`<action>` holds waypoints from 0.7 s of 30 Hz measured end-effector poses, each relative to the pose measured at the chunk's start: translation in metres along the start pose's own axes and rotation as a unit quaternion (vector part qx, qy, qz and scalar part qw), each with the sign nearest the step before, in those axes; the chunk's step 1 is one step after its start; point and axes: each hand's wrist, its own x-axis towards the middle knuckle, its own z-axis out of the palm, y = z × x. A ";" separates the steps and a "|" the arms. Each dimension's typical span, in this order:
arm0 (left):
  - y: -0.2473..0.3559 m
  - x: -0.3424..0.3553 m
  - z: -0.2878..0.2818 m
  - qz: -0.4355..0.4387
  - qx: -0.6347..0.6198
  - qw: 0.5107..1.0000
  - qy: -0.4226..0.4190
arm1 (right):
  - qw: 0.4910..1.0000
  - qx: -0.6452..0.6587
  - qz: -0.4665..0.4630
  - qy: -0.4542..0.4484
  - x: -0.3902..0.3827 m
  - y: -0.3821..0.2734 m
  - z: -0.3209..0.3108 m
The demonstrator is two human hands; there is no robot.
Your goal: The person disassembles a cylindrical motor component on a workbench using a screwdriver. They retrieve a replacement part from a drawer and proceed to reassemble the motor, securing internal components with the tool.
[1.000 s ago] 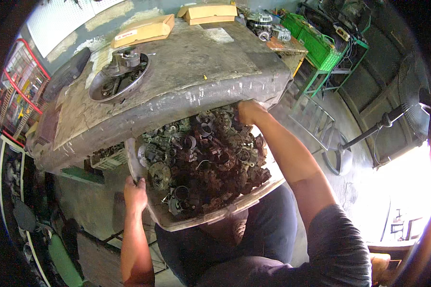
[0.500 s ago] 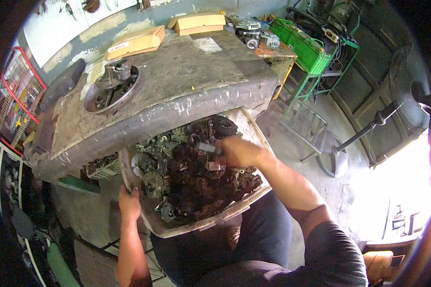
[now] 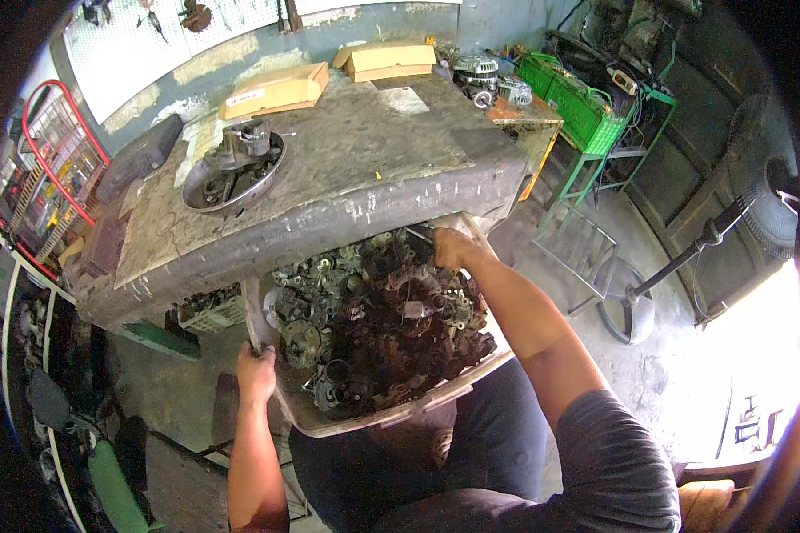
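Observation:
A pale plastic bin juts from beneath the workbench, packed with dirty metal parts, some silvery, others dark and rusty. My left hand is closed on the bin's left rim. My right hand is at the back right of the bin, fingers curled round something dark among the parts; I cannot make out exactly what it is.
The workbench carries a metal bowl of parts and two cardboard boxes. A lower crate sits beneath it. Rightward are green crates, a metal frame and a standing fan. A red cart is left.
My right hand came from the bin's back rim into the middle, holding a grey cylindrical part, then moved up and back toward the right rear. My left hand stays on the rim.

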 end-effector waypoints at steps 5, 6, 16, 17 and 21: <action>0.004 -0.004 -0.001 0.014 -0.013 1.000 -0.001 | 0.985 0.124 -0.078 0.087 -0.069 -0.012 -0.057; 0.005 -0.005 -0.002 -0.006 -0.021 1.000 0.010 | 0.974 0.202 -0.065 0.078 -0.090 -0.010 -0.070; 0.066 -0.039 -0.003 0.101 0.203 0.958 0.177 | 0.506 0.862 0.023 0.025 -0.235 0.001 -0.065; 0.080 -0.051 -0.006 0.146 0.181 0.959 0.165 | 0.498 0.867 -0.009 0.014 -0.239 -0.003 -0.061; 0.144 -0.103 0.020 0.302 -0.023 0.953 -0.006 | 0.519 0.854 -0.008 0.026 -0.250 -0.043 -0.064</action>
